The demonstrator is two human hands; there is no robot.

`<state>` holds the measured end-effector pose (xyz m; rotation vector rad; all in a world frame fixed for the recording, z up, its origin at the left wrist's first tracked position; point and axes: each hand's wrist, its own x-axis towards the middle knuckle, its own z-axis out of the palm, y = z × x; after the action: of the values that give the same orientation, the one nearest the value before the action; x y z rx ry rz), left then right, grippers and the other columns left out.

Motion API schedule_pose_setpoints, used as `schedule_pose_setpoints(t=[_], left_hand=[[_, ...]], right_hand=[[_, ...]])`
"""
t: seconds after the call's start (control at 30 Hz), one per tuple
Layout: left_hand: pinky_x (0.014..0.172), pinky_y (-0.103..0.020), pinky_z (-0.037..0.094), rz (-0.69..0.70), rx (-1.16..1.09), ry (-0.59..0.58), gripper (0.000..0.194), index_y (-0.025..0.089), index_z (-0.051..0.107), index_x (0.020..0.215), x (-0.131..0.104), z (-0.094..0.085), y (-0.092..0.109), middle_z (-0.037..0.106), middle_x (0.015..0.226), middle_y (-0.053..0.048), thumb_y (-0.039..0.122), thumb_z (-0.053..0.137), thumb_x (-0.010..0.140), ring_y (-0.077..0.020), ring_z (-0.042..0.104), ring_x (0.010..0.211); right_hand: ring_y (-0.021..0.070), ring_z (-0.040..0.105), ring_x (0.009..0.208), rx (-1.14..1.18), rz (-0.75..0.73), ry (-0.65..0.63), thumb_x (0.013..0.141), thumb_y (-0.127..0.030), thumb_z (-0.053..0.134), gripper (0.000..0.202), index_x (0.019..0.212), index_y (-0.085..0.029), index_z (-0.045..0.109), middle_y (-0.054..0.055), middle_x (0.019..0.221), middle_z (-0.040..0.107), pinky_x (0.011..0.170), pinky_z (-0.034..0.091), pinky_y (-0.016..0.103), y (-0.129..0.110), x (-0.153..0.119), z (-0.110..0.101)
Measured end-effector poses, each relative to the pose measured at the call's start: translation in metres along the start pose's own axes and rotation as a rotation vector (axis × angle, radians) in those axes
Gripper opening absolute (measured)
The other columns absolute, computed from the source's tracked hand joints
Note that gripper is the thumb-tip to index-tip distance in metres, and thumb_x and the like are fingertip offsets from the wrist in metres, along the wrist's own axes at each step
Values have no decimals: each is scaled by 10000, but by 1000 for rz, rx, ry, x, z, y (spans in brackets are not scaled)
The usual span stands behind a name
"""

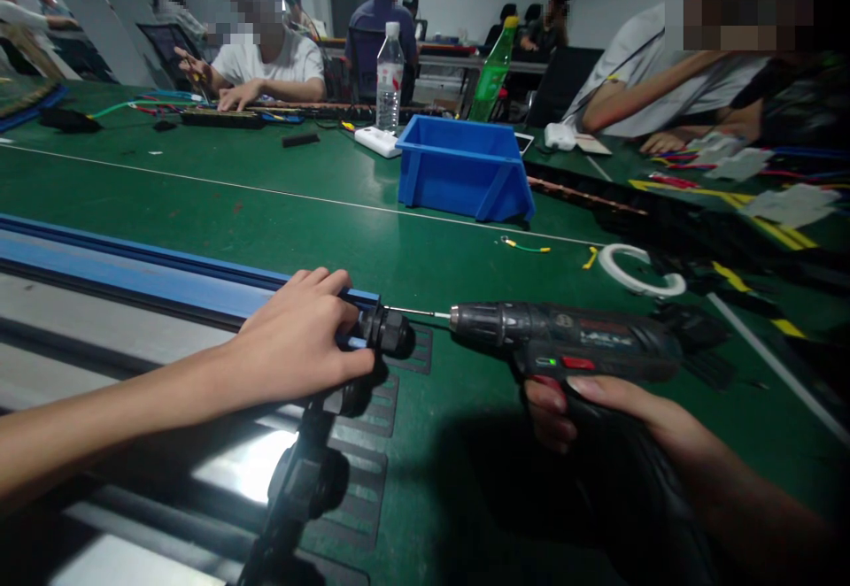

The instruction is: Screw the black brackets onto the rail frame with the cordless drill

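Observation:
My right hand point(637, 427) is wrapped around the handle of a black cordless drill point(577, 334), a finger at its red trigger. A long thin bit point(418, 312) runs left from the chuck, its tip at the end of a blue rail point(152, 272). Gripping that end from above is my left hand point(305, 329), its fingers curled over the edge. Black cable glands point(391, 335) stick out beside its fingertips and along the end of the grey metal assembly point(119, 303). The exact contact point of the bit is too small to make out.
A blue bin point(461, 170) stands ahead on the green table point(298, 205). Behind it are a water bottle point(389, 77) and a green bottle point(492, 73). A white ring point(637, 269) and short wires point(528, 246) lie right. Co-workers sit across the table.

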<state>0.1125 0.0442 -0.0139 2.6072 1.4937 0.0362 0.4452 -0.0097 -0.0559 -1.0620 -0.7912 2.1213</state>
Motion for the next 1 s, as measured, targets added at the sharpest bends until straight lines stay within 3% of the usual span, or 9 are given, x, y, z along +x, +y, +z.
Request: schedule_pose_setpoints(t=[0.17,0.37,1.0], left_hand=[[880,-475,450,-1,5,2,359,191,732,744,0,0,0,577,1030,-104,517,621,846,-306,547,978],[863,-469,448,-1,17,-1,348,196,734,748,0,0,0,568,983,-95,511,620,846,-300,542,956],[869,-473,443,18,16,9,390,193,739,752,-1,0,-1,581,1004,-104,542,604,857,-307,554,967]], right_hand=[[130,426,574,-24,-47,-9,847,-405,712,286,720,-155,657,-6,621,464,589,458,287,2,1,-1],[162,533,678,-6,-20,3,816,-402,739,256,787,-154,682,32,721,553,653,498,290,1,0,-2],[174,614,738,9,5,66,762,-446,788,315,838,-142,754,62,794,614,694,527,264,1,-3,-3]])
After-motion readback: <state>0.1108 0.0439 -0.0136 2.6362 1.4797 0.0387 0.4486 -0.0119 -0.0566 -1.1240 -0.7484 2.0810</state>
